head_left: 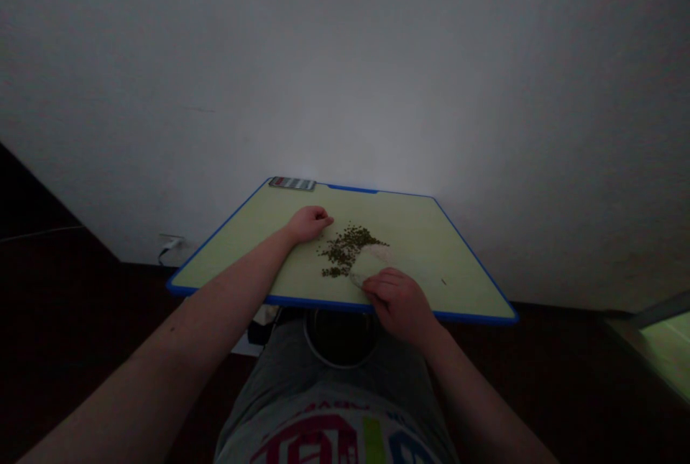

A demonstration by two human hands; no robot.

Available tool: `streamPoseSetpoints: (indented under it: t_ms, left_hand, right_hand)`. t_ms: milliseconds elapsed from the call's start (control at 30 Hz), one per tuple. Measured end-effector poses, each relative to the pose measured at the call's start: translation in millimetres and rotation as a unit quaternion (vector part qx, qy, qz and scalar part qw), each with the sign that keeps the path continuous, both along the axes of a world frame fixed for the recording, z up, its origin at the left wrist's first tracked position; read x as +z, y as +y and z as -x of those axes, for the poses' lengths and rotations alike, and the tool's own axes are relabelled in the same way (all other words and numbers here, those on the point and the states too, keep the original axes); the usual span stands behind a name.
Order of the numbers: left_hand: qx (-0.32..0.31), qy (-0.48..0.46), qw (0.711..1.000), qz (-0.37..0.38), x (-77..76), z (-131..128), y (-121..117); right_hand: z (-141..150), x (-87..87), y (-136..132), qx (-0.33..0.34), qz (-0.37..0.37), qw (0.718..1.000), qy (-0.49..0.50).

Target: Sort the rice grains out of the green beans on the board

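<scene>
A matte pale-green board (425, 252) with a blue rim stood before a white wall (345, 54). On the board, a loose heap of small dark-green grains (346, 248) lay between the hands. The left hand (309, 224) rested curled shut, while the right hand (397, 304) clamped a pale, soft-looking lump (371, 264) at the near edge.

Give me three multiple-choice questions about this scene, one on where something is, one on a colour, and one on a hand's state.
1. Where are the dark green seeds?
A. Between the left hand and right hand
B. Off the board
C. In the far corner

2. What colour is the edging of the pale green board?
A. Red
B. Blue
C. White

3. How is the left hand?
A. Curled on the board
B. Flat, palm up
C. Raised in the air

Answers: 1 A, the seeds lie between both hands. 2 B, a blue strip borders the board. 3 A, its fingers curl against the surface.
</scene>
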State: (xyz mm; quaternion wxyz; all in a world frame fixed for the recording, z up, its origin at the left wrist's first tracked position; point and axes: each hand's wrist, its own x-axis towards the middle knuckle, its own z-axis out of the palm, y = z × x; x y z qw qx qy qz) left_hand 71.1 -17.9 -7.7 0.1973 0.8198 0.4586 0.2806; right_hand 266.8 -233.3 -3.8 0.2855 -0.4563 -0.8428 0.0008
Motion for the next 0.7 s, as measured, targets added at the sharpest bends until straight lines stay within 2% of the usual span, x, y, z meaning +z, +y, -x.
streamPoseSetpoints:
  t_ms: [133,400,567,700]
  left_hand:
    - [0.007,-0.002,1.0,0.011,1.4,0,-1]
    - [0.006,0.003,1.0,0.002,0.0,1,2]
    - [0.005,0.0,1.0,0.004,-0.8,1,2]
    - [0.002,0.003,1.0,-0.001,1.3,0,0]
  right_hand:
    - [2,1.4,5,-0.025,0.003,1.0,-0.007]
    - [-10,2.2,3,-0.119,0.002,0.993,-0.01]
    - [-4,3.8,-4,-0.083,0.01,0.996,0.001]
    - [3,4.2,3,-0.065,0.018,0.998,-0.01]
